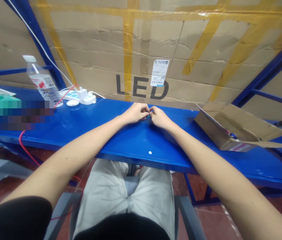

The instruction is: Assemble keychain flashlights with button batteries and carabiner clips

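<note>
My left hand (136, 113) and my right hand (158, 116) meet over the blue table (133, 140), near its back edge. Both are closed, fingertips pinched together around something small. Only a sliver of green-blue shows between the fingers, so its kind cannot be made out. A small white round dot (150, 152) lies on the tabletop nearer to me, below the hands.
An open cardboard box (231, 133) with small parts inside stands at the right. On the left are a water bottle (42, 80), a white power strip (88, 98), a white round disc (72, 103) and a green tissue pack (1, 103). A large carton (101, 50) rises behind.
</note>
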Motion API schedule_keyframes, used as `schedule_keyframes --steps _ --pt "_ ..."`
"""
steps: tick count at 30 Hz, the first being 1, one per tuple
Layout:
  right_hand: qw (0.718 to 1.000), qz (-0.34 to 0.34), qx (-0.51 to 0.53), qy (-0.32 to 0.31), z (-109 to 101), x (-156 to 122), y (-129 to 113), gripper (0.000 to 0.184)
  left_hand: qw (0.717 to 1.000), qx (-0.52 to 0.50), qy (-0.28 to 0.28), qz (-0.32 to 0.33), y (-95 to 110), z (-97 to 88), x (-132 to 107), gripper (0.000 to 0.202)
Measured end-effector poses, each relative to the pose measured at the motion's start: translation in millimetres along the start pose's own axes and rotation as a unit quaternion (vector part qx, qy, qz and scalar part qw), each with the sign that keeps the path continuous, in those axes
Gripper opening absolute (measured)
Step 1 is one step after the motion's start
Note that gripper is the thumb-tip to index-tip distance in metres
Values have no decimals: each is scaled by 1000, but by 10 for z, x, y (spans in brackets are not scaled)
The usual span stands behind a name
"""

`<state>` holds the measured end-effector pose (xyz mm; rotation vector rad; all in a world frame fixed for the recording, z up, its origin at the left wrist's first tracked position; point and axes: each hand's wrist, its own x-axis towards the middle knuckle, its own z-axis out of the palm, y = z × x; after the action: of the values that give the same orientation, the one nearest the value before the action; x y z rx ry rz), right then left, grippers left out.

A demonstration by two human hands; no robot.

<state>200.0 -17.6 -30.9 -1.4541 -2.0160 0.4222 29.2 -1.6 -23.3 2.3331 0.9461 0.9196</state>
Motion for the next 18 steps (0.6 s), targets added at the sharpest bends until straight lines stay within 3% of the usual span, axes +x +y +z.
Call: schedule_keyframes --steps 7,12,18 --pt "992 57 85 -75 -71 -34 -7 20 999 9 -30 10 4 -45 -11 12" --pt "996 -10 -63 -64 -174 -17 65 21 999 1 1 -36 -36 -139 -12 13" --pt "980 -35 -137 -138 -294 -37 112 22 998 34 44 -30 -163 -268 -5 9"
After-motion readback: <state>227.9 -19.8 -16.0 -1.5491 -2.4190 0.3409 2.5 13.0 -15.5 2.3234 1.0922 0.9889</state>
